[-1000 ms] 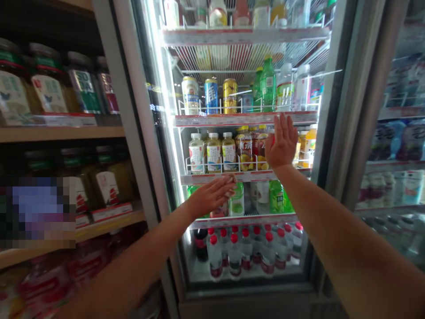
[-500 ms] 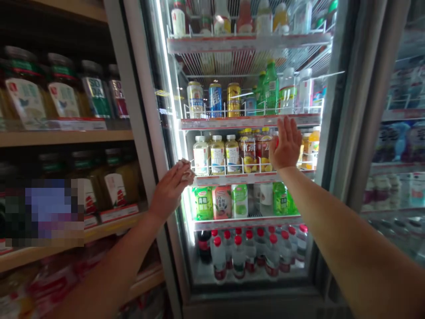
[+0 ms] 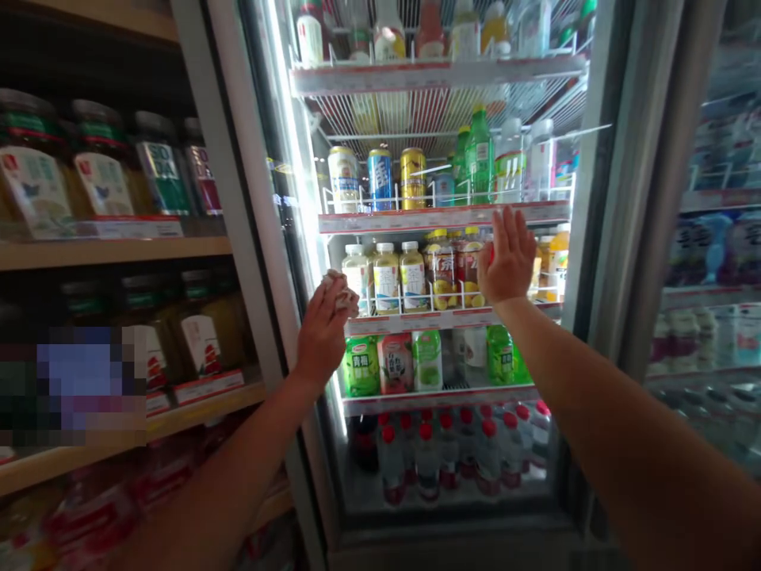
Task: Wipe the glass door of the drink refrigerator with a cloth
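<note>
L hand (image 3: 321,341) is up at the L side of the fridge (image 3: 636,198) door, back of hand to cam, fingers close together & only slightly bent. It's got a crumpled pale wad (image 3: 342,292) at the fingertips, pressed toward the glass (image 3: 455,374). Cloth or paper, can't tell; thumb isn't clear either, so exact grip is unsure. Wad sits in front of the leftmost tea bottle (image 3: 357,266), partly covering it, w/ the green carton (image 3: 361,369) just below.

R hand (image 3: 508,262) is wide open & holding nothing: palm to the glass, fingers straight, pointing up, small gaps btwn them. Looks flat on the pane, tho contact is hard to confirm from this angle. Fingertips overlap the price strip (image 3: 416,218) under the cans (image 3: 380,181); palm covers part of the mid shelf, R of the iced tea (image 3: 441,274). Hands are well apart, R one a bit higher.

Red-capped water (image 3: 426,464) at fridge bottom; wooden rack (image 3: 112,252) w/ dark bottles (image 3: 98,178) far L.
</note>
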A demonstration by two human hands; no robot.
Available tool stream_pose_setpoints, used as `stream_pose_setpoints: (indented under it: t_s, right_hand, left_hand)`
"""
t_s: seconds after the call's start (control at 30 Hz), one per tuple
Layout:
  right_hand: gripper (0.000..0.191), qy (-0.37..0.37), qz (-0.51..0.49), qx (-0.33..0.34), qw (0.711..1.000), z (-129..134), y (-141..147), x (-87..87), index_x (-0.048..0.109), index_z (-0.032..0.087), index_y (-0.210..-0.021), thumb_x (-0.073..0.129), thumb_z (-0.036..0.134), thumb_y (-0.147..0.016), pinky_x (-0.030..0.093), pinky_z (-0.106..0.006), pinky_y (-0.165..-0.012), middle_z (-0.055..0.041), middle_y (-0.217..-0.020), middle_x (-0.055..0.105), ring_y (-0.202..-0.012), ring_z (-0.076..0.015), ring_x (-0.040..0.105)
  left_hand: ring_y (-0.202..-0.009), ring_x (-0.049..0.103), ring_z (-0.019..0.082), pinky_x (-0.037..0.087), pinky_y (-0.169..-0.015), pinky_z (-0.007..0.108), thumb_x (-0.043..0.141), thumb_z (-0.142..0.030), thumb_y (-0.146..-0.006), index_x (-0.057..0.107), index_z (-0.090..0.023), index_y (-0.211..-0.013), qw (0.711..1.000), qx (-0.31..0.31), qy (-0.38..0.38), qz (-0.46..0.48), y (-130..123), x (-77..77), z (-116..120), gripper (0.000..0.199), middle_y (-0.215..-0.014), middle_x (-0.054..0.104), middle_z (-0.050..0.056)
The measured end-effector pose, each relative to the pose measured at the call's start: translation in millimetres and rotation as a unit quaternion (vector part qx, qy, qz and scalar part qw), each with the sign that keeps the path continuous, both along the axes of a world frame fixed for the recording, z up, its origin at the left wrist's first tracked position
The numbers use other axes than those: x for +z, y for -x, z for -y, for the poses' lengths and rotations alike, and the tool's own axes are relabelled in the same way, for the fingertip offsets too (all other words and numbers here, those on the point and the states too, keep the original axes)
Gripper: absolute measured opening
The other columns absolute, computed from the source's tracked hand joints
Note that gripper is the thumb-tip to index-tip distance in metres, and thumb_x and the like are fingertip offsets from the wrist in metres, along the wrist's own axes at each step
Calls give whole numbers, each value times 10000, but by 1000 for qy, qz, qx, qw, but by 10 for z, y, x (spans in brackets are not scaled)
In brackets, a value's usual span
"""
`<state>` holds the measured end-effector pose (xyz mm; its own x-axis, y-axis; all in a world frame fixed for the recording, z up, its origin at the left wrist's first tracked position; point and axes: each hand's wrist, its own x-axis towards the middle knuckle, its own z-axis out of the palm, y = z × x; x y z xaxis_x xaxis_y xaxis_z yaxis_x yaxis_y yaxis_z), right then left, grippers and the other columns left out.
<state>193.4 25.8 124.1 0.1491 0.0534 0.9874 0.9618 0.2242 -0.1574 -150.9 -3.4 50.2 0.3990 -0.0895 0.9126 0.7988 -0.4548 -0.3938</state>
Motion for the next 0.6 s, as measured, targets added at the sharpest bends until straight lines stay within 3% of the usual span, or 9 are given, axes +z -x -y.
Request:
stream_pose_setpoints:
  t_s: [0.1,0.17,0.23,0.33,0.4,0.47,0.6]
  right_hand:
    - [593,-5,0,6,1000,-13,-3,-1,422,182,-1548,367,274,-965,268,-511,-1250,-81,-1630,403,-1552,-242,284]
    - [590,-3,1,10,1000,-14,-6,-2,417,179,-1552,361,274,-973,259,-507,-1256,-83,-1636,392,-1556,-237,273]
    - [585,3,2,11,1000,-6,-6,-1,414,178,-1555,353,270,-980,245,-505,-1263,-84,-1642,380,-1560,-232,261]
    - [579,12,3,13,1000,13,-3,2,403,172,-1563,335,269,-996,228,-496,-1271,-89,-1650,366,-1566,-229,241]
    - [583,18,3,15,1000,20,-3,5,388,174,-1572,332,266,-999,227,-496,-1271,-95,-1655,355,-1568,-229,235]
    - [587,21,4,14,1000,16,-8,5,385,180,-1574,331,265,-996,235,-503,-1267,-95,-1654,357,-1567,-234,240]
    - [587,5,8,11,1000,-19,-29,1,407,180,-1562,330,278,-988,244,-505,-1262,-76,-1641,383,-1558,-237,266]
  left_hand:
    - [-1524,315,284,435,-1215,516,517,-30,-998,661,-187,-1278,991,-19,11,-133,-268,-109,30,351,-1545,507,111]
    - [-1509,348,284,467,-1192,489,572,-69,-996,704,-166,-1153,976,-34,13,-214,-377,-100,42,227,-1485,574,115]
    - [-1507,353,281,469,-1190,492,576,-81,-999,711,-170,-1139,978,-29,6,-205,-438,23,22,214,-1489,569,115]
    - [-1517,335,259,444,-1209,520,471,-21,-1005,666,-192,-1274,995,-12,-16,-98,-535,272,-51,374,-1534,522,109]
    - [-1530,307,254,431,-1217,529,433,-10,-1007,647,-192,-1308,998,-17,-29,-57,-655,341,-89,412,-1541,514,112]
    - [-1538,287,269,454,-1198,519,456,-39,-1017,666,-169,-1269,996,-31,-31,-78,-811,307,-93,353,-1519,536,129]
    - [-1505,360,300,498,-1158,486,536,-134,-1030,705,-162,-1178,974,-32,-5,-224,-1064,259,-45,226,-1484,576,117]
